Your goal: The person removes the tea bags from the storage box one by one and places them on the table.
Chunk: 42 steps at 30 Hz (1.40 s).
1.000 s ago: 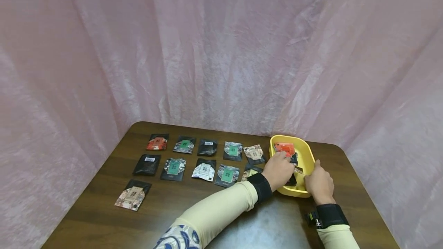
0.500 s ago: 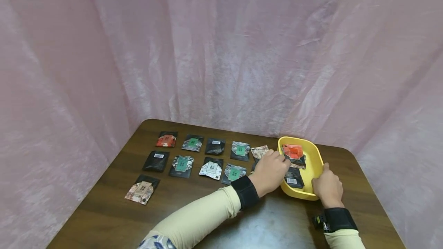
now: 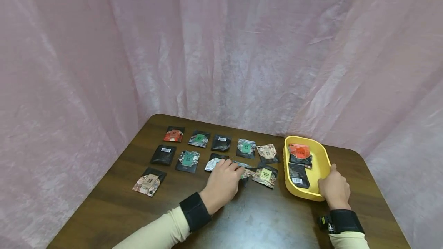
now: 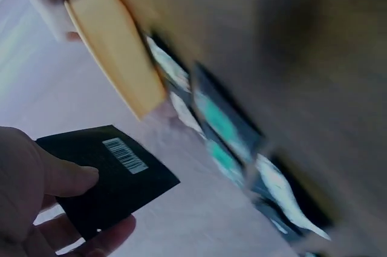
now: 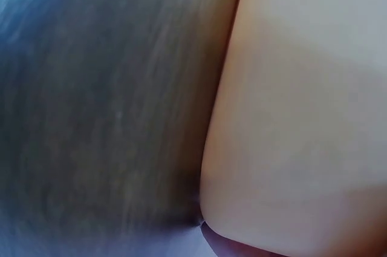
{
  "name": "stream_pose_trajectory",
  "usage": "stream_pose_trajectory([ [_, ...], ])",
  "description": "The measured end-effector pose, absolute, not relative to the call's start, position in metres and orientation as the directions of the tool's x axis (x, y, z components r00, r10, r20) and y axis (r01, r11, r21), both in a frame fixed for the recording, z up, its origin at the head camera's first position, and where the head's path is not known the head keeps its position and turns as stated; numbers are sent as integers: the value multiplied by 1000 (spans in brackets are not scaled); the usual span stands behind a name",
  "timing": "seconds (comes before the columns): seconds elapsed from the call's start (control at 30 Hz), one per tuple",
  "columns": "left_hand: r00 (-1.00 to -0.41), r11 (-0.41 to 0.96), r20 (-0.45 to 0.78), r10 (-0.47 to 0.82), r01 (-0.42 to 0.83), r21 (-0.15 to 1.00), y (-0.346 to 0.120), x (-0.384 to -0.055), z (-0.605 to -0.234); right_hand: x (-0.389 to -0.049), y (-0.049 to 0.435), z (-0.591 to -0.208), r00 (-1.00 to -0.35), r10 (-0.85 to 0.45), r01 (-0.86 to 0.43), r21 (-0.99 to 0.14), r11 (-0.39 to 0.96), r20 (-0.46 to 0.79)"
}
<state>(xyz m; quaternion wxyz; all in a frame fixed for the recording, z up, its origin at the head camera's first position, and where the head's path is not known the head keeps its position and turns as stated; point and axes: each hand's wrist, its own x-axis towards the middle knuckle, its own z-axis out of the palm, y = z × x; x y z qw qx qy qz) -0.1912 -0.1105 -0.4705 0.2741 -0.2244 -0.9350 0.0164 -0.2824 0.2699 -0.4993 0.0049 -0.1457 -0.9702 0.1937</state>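
Note:
My left hand (image 3: 223, 181) is over the front row of packets on the table. In the left wrist view it pinches a black sachet (image 4: 118, 181), thumb on the barcode side and fingers beneath. My right hand (image 3: 333, 187) grips the right rim of a yellow tray (image 3: 304, 195). Inside the tray lie an orange-labelled sachet (image 3: 299, 152) and a black barcoded sachet (image 3: 298, 176), both on its left side. Closest to the tray on the table are a yellow-labelled sachet (image 3: 265, 175) and a beige-labelled one (image 3: 268, 153). Bare skin fills much of the right wrist view.
Several more sachets lie in rows to the left, among them a red-labelled one (image 3: 174, 134), a green-labelled one (image 3: 188, 160) and a beige-labelled one (image 3: 149, 181). The brown table (image 3: 114, 210) ends at a pink curtain (image 3: 221, 49) behind.
My left hand has come out of the tray and moved left over the sachets, carrying one. My right hand stays at the tray's rim. The head view has shifted a little left.

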Motion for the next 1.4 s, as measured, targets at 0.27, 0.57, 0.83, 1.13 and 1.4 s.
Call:
stream_pose_trajectory([
  [0.27, -863, 971, 460, 210, 240, 6, -174, -153, -490, -281, 270, -498, -957, 287, 279, -371, 886, -35],
  [0.57, -942, 995, 334, 22, 52, 80, -238, -120, -511, -281, 272, -497, -958, 285, 280, -372, 885, -43],
  [0.83, -960, 998, 278, 25, 38, 41, -261, -112, -514, -282, 273, -501, -956, 292, 281, -372, 885, -27],
  [1.13, -993, 995, 107, 44, 52, 80, -268, -117, -516, -283, 272, -502, -957, 290, 278, -369, 887, -25],
  [1.4, -1000, 968, 2, 21, 21, 249, -275, -119, -516, -284, 270, -501, -952, 301, 296, -378, 877, -48],
])
